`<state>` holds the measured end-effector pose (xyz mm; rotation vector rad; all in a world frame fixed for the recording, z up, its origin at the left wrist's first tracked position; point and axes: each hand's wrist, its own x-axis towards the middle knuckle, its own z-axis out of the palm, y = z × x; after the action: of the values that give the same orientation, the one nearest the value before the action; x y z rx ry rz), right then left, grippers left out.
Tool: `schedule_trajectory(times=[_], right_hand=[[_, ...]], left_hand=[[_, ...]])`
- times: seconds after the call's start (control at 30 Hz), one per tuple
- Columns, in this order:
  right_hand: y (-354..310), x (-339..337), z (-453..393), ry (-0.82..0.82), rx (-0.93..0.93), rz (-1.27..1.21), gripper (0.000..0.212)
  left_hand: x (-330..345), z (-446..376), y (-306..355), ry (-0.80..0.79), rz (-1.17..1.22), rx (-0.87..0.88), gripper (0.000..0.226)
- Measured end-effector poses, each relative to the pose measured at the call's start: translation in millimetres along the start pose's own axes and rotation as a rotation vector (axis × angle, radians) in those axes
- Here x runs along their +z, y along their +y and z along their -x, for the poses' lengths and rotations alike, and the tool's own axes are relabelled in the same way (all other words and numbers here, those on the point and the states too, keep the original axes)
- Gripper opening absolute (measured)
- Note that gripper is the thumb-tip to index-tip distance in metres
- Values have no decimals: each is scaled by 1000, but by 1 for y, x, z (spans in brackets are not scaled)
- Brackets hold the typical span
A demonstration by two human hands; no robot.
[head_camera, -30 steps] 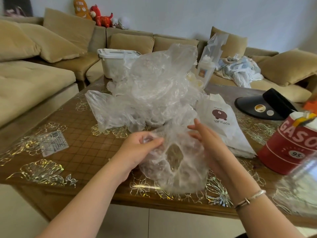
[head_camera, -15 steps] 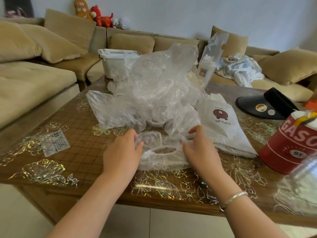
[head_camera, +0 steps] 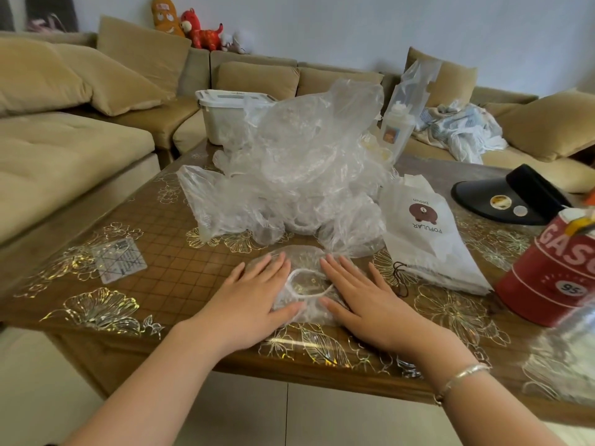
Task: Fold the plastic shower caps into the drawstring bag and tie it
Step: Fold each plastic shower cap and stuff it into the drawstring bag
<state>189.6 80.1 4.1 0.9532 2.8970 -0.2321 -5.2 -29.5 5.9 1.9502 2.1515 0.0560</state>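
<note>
One clear plastic shower cap (head_camera: 306, 286) with a white elastic ring lies flat on the brown table (head_camera: 167, 275) near its front edge. My left hand (head_camera: 254, 300) presses its left half with straight fingers. My right hand (head_camera: 363, 300) presses its right half the same way. Behind them sits a tall heap of several clear shower caps (head_camera: 296, 175). To the right lies the white drawstring bag (head_camera: 425, 233) printed with a brown bear, its dark cord (head_camera: 401, 278) trailing toward my right hand.
A red tin (head_camera: 553, 268) stands at the right, a black visor (head_camera: 512, 197) behind it. A white lidded box (head_camera: 225, 117) and a bagged bottle (head_camera: 402, 120) stand at the back. A small clear ruler (head_camera: 119, 260) lies at the left. A beige sofa (head_camera: 64, 140) surrounds the table.
I was holding the cap up in both hands above the table edge. I lowered it onto the table and now both palms lie flat on it.
</note>
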Motion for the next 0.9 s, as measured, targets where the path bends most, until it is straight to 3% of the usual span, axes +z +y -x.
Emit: schedule_trajectory(times=[0.1,0.27,0.33,0.5,0.63,0.77,0.9], right_hand=[[0,-2,3,17,-14,-64,75],[-2,-22,26,203,-111,-300,74],[0,-27,35,235,-136,-283,59],[1,-19,36,253,-134,-273,8],[5,-16,29,273,-62,-426,4],[9,-17,28,146,-64,-479,36],[11,-12,20,242,-29,-477,7]], left_hand=[[-4,1,-2,11,76,5,83],[-18,12,1,316,373,103,56],[-20,17,1,306,419,134,43],[-12,21,-1,216,398,174,42],[-9,17,-3,261,407,164,26],[-9,12,-3,319,519,89,7],[-16,10,-3,331,659,-19,25]])
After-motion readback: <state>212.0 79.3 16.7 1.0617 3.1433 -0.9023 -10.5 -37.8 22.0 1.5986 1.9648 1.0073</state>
